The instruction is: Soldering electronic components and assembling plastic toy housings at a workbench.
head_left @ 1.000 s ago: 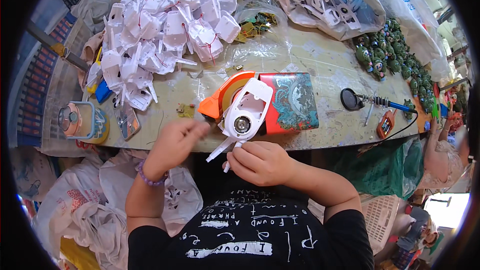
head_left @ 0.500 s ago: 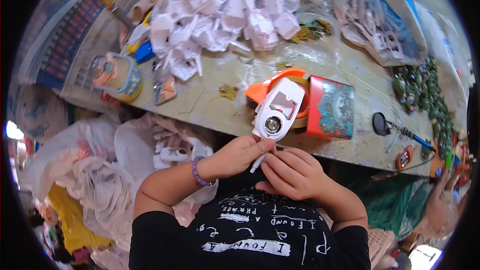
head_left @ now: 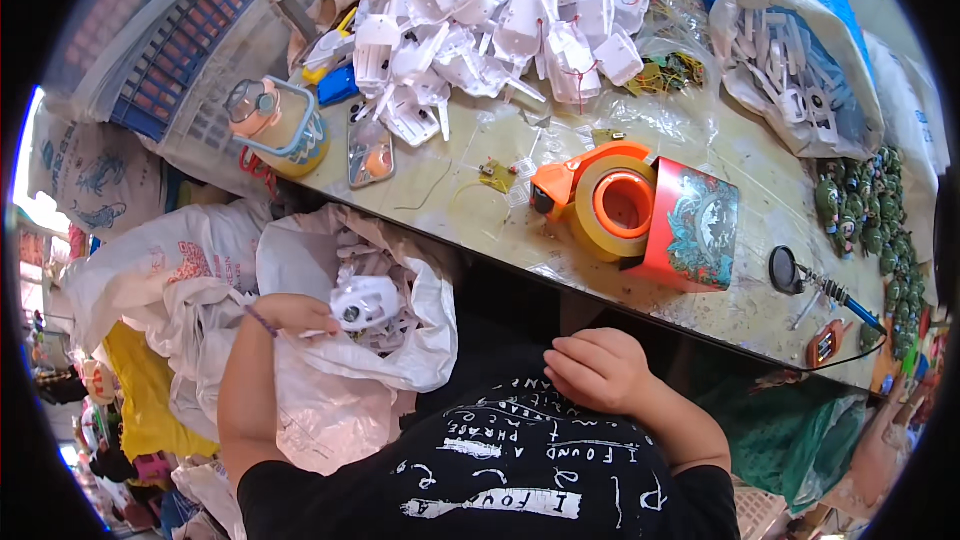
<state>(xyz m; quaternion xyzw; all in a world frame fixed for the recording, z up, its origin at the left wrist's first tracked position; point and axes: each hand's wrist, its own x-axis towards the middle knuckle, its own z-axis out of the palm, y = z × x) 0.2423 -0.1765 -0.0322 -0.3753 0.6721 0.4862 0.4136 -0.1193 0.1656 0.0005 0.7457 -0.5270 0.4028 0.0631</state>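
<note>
My left hand [head_left: 298, 314] reaches over an open white sack [head_left: 432, 348]. Its closed fingers are on a white plastic housing [head_left: 365, 300] with a round dark lens, just above similar white parts inside the sack. The exact grip is partly hidden, but a short white handle end shows below the fingers. In front of my body, my right hand [head_left: 600, 368] is closed, its fingers curled together. What lies inside those fingers, if anything, is hidden.
A large heap of white housings [head_left: 500, 20] covers the table's back. An orange tape dispenser [head_left: 600, 195] leans by a red box [head_left: 690, 225]. A soldering iron [head_left: 850, 302], a drink bottle [head_left: 280, 130] and a bag of white parts [head_left: 790, 70] stand around.
My left hand has carried the white housing from in front of the tape dispenser leftward to the sack. The right hand has come away from it and moved slightly right and down. The view has shifted.
</note>
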